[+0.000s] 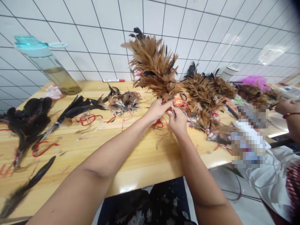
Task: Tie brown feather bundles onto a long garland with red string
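A thick brown feather duster (156, 65) with dark feathers at its top stands nearly upright, leaning a little left. My left hand (159, 109) is closed around its lower end, just under the lowest feathers. Beside it, my right hand (177, 120) is pinched at the same end, thumb against the fingers. Something red shows between the two hands, probably string; the fingers hide most of it. Loose red string (181, 104) lies tangled behind my right hand, and more red string (158, 123) lies on the table below the hands.
Dark feather bundles (28, 118) and a pile of short feathers (125, 101) lie left. A water bottle (56, 68) and a red-white marker (113, 80) stand or lie near the tiled wall. More brown feather bundles (203, 90) lie right, towards another person's hand (287, 107).
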The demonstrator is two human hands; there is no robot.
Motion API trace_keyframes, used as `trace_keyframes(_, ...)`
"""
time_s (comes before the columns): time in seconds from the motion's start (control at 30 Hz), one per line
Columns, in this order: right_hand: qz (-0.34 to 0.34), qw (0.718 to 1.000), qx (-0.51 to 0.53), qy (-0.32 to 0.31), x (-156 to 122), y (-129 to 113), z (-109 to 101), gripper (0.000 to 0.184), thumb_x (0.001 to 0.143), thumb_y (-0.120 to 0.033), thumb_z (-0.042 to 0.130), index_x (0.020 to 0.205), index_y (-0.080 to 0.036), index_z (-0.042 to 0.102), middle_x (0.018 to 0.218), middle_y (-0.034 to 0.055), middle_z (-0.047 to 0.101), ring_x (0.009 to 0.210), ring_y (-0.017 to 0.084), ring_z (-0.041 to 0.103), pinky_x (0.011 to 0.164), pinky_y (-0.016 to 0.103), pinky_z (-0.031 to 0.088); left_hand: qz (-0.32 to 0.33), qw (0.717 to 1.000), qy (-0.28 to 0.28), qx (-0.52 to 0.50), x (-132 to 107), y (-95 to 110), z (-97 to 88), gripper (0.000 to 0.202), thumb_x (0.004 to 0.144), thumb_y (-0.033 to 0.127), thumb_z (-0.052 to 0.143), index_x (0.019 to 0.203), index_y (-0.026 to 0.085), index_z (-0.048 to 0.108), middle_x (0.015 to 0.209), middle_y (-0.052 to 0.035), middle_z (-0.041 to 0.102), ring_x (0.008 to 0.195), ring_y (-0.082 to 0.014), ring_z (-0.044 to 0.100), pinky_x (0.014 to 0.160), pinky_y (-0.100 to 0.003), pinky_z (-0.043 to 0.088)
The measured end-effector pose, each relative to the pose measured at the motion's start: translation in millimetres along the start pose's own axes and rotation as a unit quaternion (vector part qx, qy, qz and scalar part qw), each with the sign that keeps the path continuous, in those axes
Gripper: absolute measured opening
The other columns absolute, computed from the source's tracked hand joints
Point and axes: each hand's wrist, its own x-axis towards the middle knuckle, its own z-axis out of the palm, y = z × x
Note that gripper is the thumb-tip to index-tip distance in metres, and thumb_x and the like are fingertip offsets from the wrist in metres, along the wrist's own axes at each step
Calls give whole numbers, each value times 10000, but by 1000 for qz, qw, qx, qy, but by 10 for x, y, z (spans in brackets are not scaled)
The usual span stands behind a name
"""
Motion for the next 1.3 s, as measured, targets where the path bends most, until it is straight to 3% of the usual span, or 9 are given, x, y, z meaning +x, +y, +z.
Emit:
trace_keyframes(0.1,68,969,230,-63,58,53,-102,337,817,-495,568,856,-174,664,787,45,603,709,156,499,646,281,387,37,997,-59,-29,52,-23,-142,260,742,363,687,867,138,646,812,-12,669,782,-132,587,776,-256,458)
trace_keyframes(0.2,177,876,424,-146,86,77,-198,434,708,-603,668,813,-183,653,702,1,562,591,99,423,506,229,280,25,993,-110,-45,64,-52,-233,296,723,409,724,830,141,660,804,-26,671,764,-144,598,766,-281,476)
trace_keyframes(0.3,230,813,493,-206,85,77,-245,458,604,-580,775,769,-172,650,679,-1,591,561,78,426,470,215,253,-8,986,-166,-10,31,-43,-258,343,718,463,732,730,131,648,716,-27,642,691,-143,584,705,-291,475)
trace_keyframes(0.43,248,764,540,-250,70,67,-251,450,582,-551,809,734,-167,632,667,0,616,600,94,517,526,217,359,-26,971,-238,-10,-35,11,-231,400,691,513,743,697,128,637,627,-22,616,620,-138,566,667,-298,475)
trace_keyframes(0.53,236,736,565,-289,57,38,-250,425,601,-510,818,709,-164,597,577,-39,537,532,70,456,507,209,330,-35,968,-248,-17,-57,18,-210,409,688,525,739,725,126,658,640,-38,644,636,-151,587,692,-308,487)
trace_keyframes(0.63,210,731,585,-283,53,6,-235,408,661,-506,784,702,-172,553,511,-83,398,470,48,328,484,206,267,-10,984,-178,-20,-44,-25,-189,395,649,494,778,767,133,672,703,-32,666,676,-141,588,719,-284,479)
trace_keyframes(0.77,202,770,561,-227,66,1,-181,408,722,-539,717,700,-182,521,501,-90,337,449,49,246,464,222,190,21,995,-94,6,-11,-100,-127,374,649,480,773,756,136,672,694,-15,656,685,-132,583,737,-272,465)
trace_keyframes(1.0,209,813,523,-148,69,5,-103,451,691,-597,700,682,-186,515,481,-91,344,426,43,214,437,228,118,16,998,-46,-30,-19,-148,-1,330,648,426,774,742,133,652,688,0,641,690,-112,578,732,-255,469)
trace_keyframes(1.3,267,744,578,-206,85,-4,-265,492,601,-526,813,700,-179,479,598,-80,459,451,18,285,428,195,184,20,996,-75,-43,-47,-125,-55,376,653,477,779,810,145,698,744,-31,696,730,-146,646,800,-297,514)
